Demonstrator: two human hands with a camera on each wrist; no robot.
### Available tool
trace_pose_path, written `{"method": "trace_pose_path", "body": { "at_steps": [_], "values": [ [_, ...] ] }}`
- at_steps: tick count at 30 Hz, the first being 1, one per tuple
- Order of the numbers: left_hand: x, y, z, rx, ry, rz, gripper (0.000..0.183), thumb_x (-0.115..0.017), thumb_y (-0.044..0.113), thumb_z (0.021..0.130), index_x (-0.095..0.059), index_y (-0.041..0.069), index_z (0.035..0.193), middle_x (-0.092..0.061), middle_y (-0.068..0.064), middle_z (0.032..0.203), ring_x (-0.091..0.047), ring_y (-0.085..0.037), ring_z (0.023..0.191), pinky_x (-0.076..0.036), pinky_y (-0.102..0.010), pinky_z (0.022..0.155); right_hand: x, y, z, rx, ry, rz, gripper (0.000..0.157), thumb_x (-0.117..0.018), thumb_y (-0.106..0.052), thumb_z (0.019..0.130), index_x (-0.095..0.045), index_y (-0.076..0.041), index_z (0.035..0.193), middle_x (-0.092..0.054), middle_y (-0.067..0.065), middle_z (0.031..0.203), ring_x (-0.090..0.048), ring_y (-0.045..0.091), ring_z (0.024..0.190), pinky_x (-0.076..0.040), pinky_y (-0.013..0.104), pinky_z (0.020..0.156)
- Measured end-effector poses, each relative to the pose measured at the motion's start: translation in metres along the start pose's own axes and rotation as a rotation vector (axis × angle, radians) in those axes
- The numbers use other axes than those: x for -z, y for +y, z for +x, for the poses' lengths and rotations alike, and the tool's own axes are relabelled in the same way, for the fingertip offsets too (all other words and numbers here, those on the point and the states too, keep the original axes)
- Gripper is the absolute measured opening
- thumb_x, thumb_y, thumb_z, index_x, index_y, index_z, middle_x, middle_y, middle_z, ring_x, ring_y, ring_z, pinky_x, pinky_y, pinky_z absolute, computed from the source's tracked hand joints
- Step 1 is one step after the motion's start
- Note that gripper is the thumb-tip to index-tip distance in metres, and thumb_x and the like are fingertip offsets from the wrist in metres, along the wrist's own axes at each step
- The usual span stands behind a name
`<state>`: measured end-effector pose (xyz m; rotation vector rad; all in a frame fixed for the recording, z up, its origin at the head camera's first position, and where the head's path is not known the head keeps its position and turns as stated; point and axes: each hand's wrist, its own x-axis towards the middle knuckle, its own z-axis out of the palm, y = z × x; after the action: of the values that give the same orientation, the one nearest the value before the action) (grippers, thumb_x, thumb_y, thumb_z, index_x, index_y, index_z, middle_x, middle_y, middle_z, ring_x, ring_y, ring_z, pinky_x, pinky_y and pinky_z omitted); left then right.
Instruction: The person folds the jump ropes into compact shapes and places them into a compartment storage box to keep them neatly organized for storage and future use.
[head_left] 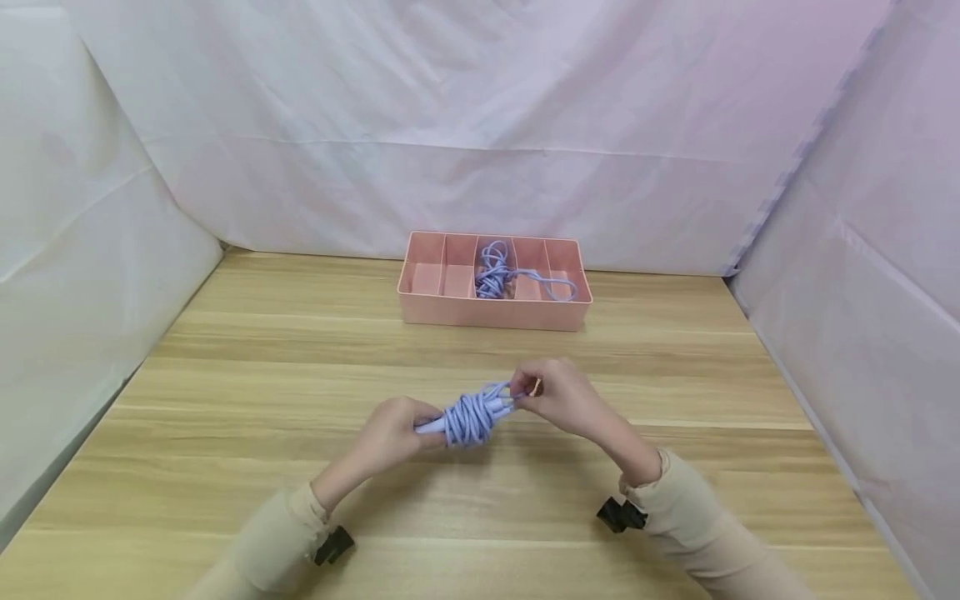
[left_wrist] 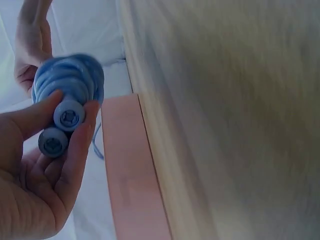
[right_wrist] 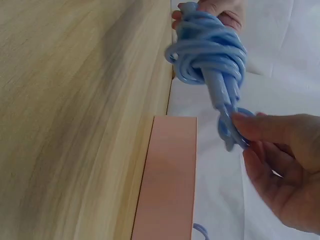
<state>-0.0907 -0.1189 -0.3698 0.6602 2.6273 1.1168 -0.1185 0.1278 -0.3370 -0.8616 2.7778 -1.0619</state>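
A light blue jump rope (head_left: pixel 470 419) is wound in a thick coil around its two handles, held up over the table. My left hand (head_left: pixel 393 429) grips the handles at one end. In the left wrist view, two round handle ends (left_wrist: pixel 69 117) poke out between thumb and fingers. At the other end, my right hand (head_left: pixel 562 396) pinches a strand of the rope between thumb and index finger. The right wrist view shows a small loop of cord (right_wrist: pixel 231 130) at those fingertips, just past the handle tips.
A pink divided box (head_left: pixel 495 313) stands at the back of the wooden table (head_left: pixel 315 358). Inside it lies another blue rope bundle (head_left: pixel 492 279), with a loop trailing over compartments to the right. White cloth (head_left: pixel 465 183) hangs behind and on both sides.
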Motion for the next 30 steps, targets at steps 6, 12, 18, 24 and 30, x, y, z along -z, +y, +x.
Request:
{"method": "trace_pose_path", "body": {
  "at_steps": [6, 12, 18, 24, 30],
  "values": [
    [-0.009, 0.001, 0.005, 0.222, 0.074, -0.350, 0.019, -0.068, 0.007, 0.074, -0.069, -0.004, 0.090, -0.070, -0.013, 0.076, -0.062, -0.011, 0.060, -0.054, -0.025, 0.057, -0.015, -0.006, 0.002, -0.004, 0.413, -0.065, 0.012, -0.071, 0.003, 0.069, -0.063, -0.006, 0.069, -0.066, 0.004, 0.070, -0.062, 0.013, 0.068, -0.054, 0.022, 0.061],
    [-0.017, 0.006, 0.021, 0.349, 0.236, -0.623, 0.022, -0.063, 0.000, 0.078, -0.064, -0.010, 0.098, -0.068, -0.022, 0.088, -0.067, -0.017, 0.069, -0.057, -0.034, 0.068, -0.039, -0.017, 0.014, -0.084, 0.652, 0.163, 0.017, -0.073, 0.003, 0.070, -0.058, -0.003, 0.067, -0.061, 0.007, 0.066, -0.061, 0.016, 0.064, -0.051, 0.018, 0.051],
    [-0.016, 0.004, 0.039, 0.427, 0.307, -0.919, 0.028, -0.059, -0.001, 0.082, -0.058, -0.015, 0.106, -0.070, -0.014, 0.082, -0.065, -0.011, 0.067, -0.056, -0.032, 0.073, -0.059, -0.027, 0.024, -0.114, 0.703, 0.379, 0.013, -0.070, 0.002, 0.075, -0.058, 0.002, 0.080, -0.064, 0.013, 0.083, -0.063, 0.022, 0.077, -0.055, 0.021, 0.065],
    [-0.008, 0.000, 0.052, 0.468, 0.329, -1.161, 0.036, -0.053, -0.004, 0.086, -0.046, -0.020, 0.117, -0.066, -0.004, 0.077, -0.065, -0.009, 0.067, -0.055, -0.022, 0.072, -0.078, -0.034, 0.027, -0.019, 0.706, 0.311, 0.028, -0.069, 0.005, 0.073, -0.056, 0.003, 0.097, -0.063, 0.013, 0.107, -0.062, 0.025, 0.098, -0.054, 0.026, 0.077],
    [-0.003, 0.000, 0.059, 0.469, 0.318, -1.197, 0.037, -0.052, 0.001, 0.089, -0.044, -0.018, 0.120, -0.067, -0.001, 0.076, -0.065, -0.008, 0.069, -0.054, -0.020, 0.071, -0.087, -0.032, 0.032, 0.107, 0.701, -0.043, 0.050, -0.076, -0.002, 0.067, -0.056, 0.001, 0.113, -0.059, 0.013, 0.117, -0.056, 0.027, 0.108, -0.047, 0.034, 0.093]
  ]
}}
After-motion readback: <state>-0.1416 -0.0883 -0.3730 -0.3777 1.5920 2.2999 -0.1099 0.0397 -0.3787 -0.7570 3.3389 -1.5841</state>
